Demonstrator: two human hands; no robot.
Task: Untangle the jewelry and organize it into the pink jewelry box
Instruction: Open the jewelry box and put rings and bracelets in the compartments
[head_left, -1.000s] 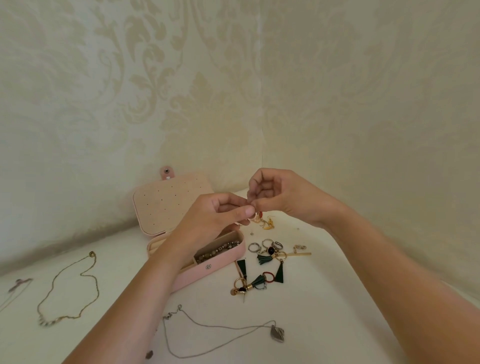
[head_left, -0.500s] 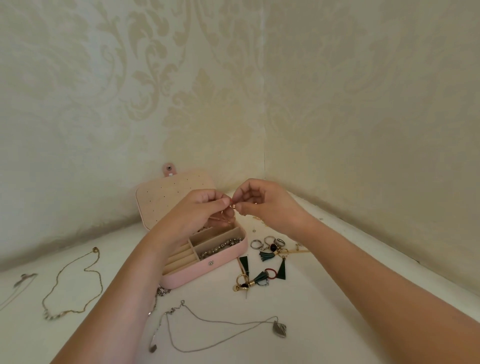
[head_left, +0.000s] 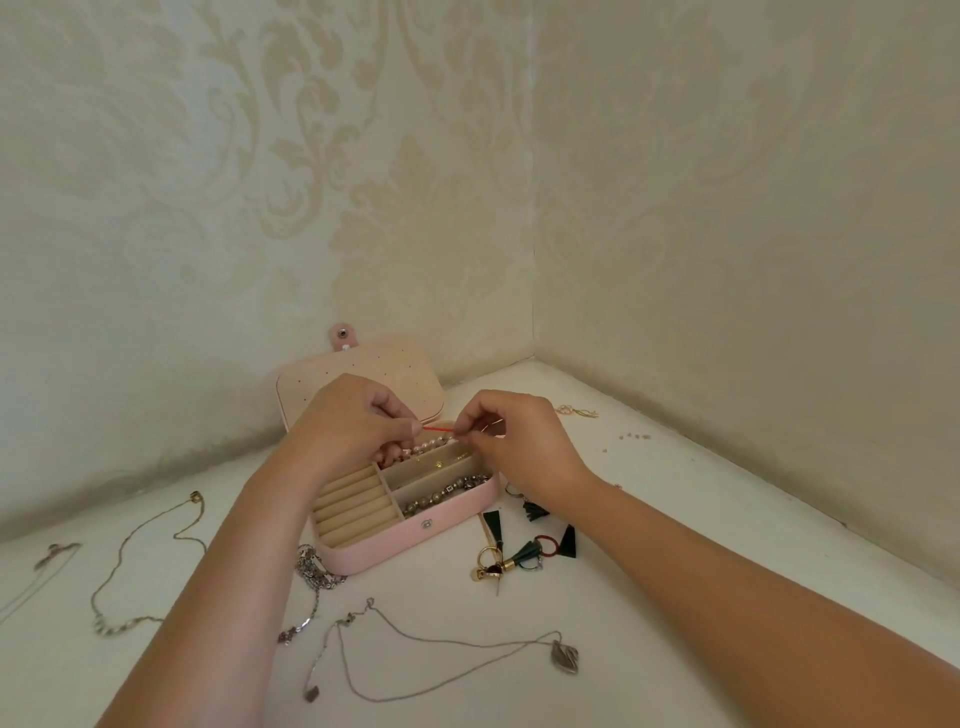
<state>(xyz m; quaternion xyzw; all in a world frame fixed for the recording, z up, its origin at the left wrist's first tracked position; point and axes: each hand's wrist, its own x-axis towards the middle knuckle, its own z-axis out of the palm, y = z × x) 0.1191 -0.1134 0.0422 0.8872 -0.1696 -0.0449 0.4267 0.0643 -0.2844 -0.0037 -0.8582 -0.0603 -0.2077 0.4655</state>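
We judge ourselves partway: left hand (head_left: 358, 431) and right hand (head_left: 519, 447) each pinch a red cord (head_left: 439, 429) over the open pink jewelry box (head_left: 395, 540), a beaded bracelet (head_left: 447, 491) already inside beneath them. Nearer us, pendant necklace (head_left: 467, 645), gold chain (head_left: 111, 564) and tassel earrings (head_left: 524, 552) await on the surface (head_left: 467, 696).

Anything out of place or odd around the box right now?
Yes. Tiny loose bits lie scattered by the right wall, apart from the rest, and a gold piece sits alone farther back. A silver chain is bunched against the box's front-left corner. Nothing looks broken.
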